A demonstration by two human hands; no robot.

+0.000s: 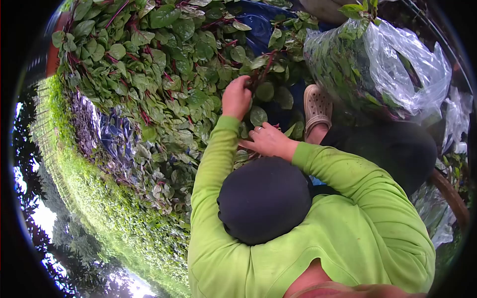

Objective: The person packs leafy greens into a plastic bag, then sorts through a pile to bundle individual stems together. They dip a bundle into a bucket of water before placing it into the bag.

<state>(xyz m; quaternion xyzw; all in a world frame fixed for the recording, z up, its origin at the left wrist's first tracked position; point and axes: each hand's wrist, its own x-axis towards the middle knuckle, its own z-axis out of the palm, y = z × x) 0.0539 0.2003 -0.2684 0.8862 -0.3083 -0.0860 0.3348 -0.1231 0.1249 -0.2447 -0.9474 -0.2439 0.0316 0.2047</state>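
Observation:
My left hand is closed at the edge of a large heap of Malabar spinach, with green leaves and red-purple stems. Its fingers grip a few red stems that point up and away, leaves at their ends. My right hand, with a ring on one finger, is just below and to the right, above my bent knee. Its fingers are bent inward among loose leaves, and what they pinch is largely hidden. The two hands are close together but apart.
A clear plastic bag packed with leafy greens stands at the upper right, beside my foot in a tan clog. Blue plastic sheeting shows under the heap. A row of green plants runs along the left.

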